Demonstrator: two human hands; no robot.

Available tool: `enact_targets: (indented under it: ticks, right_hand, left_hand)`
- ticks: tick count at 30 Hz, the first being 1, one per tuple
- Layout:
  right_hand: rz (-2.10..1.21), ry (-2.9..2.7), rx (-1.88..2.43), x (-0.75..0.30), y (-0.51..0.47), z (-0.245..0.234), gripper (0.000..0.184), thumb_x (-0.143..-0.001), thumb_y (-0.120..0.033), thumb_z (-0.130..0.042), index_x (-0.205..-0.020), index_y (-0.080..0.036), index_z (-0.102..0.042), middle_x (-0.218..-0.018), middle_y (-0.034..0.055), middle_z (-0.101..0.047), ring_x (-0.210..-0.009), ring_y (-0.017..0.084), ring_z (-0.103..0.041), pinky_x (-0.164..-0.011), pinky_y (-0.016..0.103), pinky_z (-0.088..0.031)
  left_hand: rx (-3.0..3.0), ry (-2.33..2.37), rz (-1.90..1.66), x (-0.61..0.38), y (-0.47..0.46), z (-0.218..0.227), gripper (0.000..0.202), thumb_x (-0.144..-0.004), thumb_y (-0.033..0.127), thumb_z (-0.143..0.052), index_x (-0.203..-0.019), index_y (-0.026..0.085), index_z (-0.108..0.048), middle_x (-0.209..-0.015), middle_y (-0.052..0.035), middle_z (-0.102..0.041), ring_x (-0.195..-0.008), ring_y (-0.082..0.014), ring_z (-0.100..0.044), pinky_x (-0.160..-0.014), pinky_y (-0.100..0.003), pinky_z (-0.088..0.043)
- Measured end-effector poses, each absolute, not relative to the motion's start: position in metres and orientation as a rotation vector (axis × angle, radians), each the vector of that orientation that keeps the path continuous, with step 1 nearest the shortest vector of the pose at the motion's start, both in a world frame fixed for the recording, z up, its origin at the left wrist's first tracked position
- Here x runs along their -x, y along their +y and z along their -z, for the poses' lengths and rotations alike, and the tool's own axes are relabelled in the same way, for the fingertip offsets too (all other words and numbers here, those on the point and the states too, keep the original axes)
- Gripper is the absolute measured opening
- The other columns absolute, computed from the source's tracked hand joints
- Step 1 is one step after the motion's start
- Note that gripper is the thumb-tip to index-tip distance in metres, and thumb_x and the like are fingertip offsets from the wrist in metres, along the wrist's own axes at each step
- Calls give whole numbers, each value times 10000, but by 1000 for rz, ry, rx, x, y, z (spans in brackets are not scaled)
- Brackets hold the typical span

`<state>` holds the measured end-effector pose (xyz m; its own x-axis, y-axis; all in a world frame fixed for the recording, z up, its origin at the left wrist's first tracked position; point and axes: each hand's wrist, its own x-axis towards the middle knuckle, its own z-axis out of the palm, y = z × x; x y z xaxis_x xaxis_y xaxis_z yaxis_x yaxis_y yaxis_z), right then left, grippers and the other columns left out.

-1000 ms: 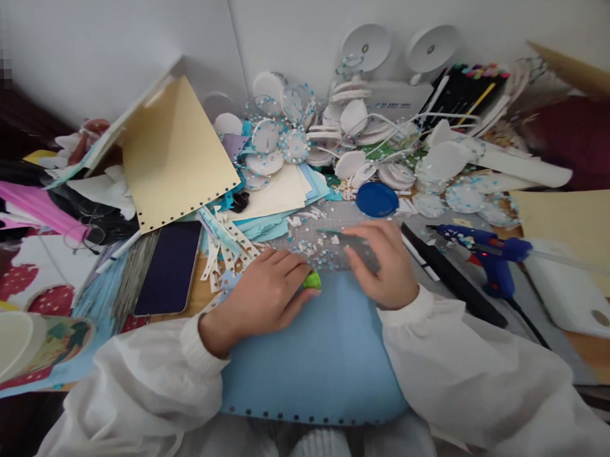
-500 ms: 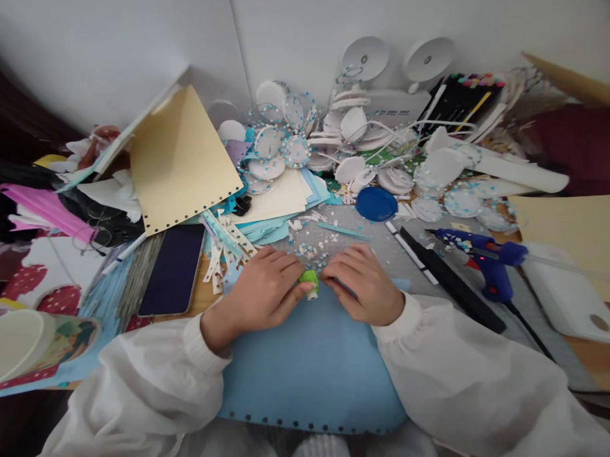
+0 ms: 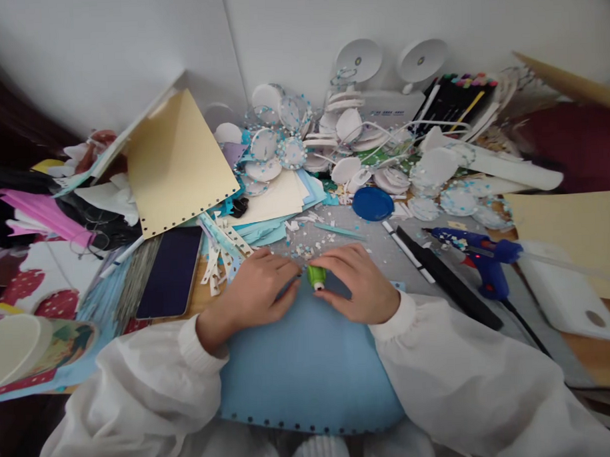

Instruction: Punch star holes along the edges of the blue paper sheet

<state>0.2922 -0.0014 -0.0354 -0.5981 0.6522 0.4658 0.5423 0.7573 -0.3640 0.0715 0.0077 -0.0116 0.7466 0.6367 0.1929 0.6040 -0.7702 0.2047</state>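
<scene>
A small green punch [image 3: 316, 277] sits at the far edge of a light blue sheet [image 3: 310, 368] that lies in front of me. My right hand [image 3: 357, 284] pinches the punch between thumb and fingers. My left hand [image 3: 254, 293] rests on the sheet just left of it, fingers curled, fingertips close to the punch. Both arms wear white sleeves. Small white and blue paper bits [image 3: 308, 245] lie scattered just beyond my hands.
A dark phone [image 3: 169, 270] lies left. A blue glue gun [image 3: 479, 262] and black pens [image 3: 444, 273] lie right. A blue lid [image 3: 373, 203], a cream perforated sheet [image 3: 175, 163], white paper discs [image 3: 352, 143] and markers [image 3: 453, 100] crowd the back.
My right hand came back from the scraps beyond the sheet and took hold of the green punch. My left hand let go of it and now rests beside it.
</scene>
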Motion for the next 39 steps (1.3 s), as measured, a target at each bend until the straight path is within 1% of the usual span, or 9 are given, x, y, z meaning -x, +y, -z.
enact_targets:
  ticks: [3, 9, 15, 21, 24, 27, 30, 35, 39]
  right_hand:
    - [-340, -2350, 931, -293, 0, 35, 316, -850, -323, -610, -1120, -179, -533, -1022, 101, -645, -966, 260, -580, -846, 407, -392]
    - [-422, -2301, 948, -297, 4, 36, 304, -823, -311, -640, -1075, -181, -531, -948, 85, -648, -886, 243, -590, -823, 403, -403]
    - [-528, -2309, 977, -302, 5, 35, 282, -785, -249, -641, -1032, -188, -519, -948, 91, -641, -852, 235, -593, -776, 384, -445]
    - [-649, -2279, 949, -299, 1, 42, 381, -739, -208, -650, -1073, -205, -466, -957, 81, -612, -847, 216, -587, -759, 354, -478]
    - [-654, -2277, 907, -296, -1, 44, 398, -721, -181, -644, -1069, -213, -452, -939, 65, -606, -816, 195, -588, -728, 322, -481]
    - [-595, -2314, 850, -294, -2, 43, 386, -712, -166, -637, -1045, -216, -448, -907, 54, -604, -787, 186, -584, -712, 307, -474]
    - [-525, -2338, 815, -293, -2, 41, 375, -713, -168, -633, -1035, -213, -445, -892, 54, -608, -780, 189, -585, -710, 306, -472]
    - [-479, -2353, 802, -294, -3, 40, 360, -726, -181, -621, -1041, -212, -451, -887, 54, -624, -792, 195, -599, -716, 307, -481]
    - [-474, -2351, 799, -294, -4, 41, 369, -727, -185, -622, -1057, -201, -459, -902, 64, -636, -797, 199, -611, -715, 310, -489]
  left_hand:
    - [-2822, 1030, -344, -69, 9, 16, 198, -861, 159, -407, -875, 155, -605, -800, -48, -660, -729, -208, -604, -719, -357, -376]
    - [-2827, 1018, -420, -68, 10, 18, 215, -848, 146, -407, -917, 150, -611, -783, -49, -665, -706, -204, -607, -697, -348, -381]
    - [-2844, 1006, -501, -68, 9, 13, 180, -829, 161, -419, -789, 156, -595, -678, -30, -621, -621, -183, -572, -658, -340, -368]
    - [-2858, 1024, -592, -69, 7, 14, 160, -799, 149, -436, -717, 166, -572, -628, -17, -593, -599, -167, -551, -662, -335, -363]
    - [-2825, 1016, -618, -71, 7, 15, 147, -798, 159, -452, -769, 165, -596, -676, -19, -616, -656, -174, -572, -686, -341, -358]
    - [-2783, 1008, -598, -73, 7, 15, 152, -838, 235, -487, -865, 170, -622, -765, -25, -650, -749, -192, -594, -728, -356, -351]
    - [-2741, 981, -559, -75, 6, 14, 174, -869, 291, -508, -897, 176, -636, -809, -28, -658, -801, -198, -599, -767, -368, -343]
    - [-2589, 923, -526, -76, 4, 13, 177, -873, 194, -503, -996, 202, -631, -922, -22, -664, -882, -180, -603, -807, -357, -329]
    - [-2413, 926, -594, -75, 6, 14, 178, -839, 133, -515, -959, 205, -626, -942, -11, -670, -935, -168, -601, -849, -327, -357]
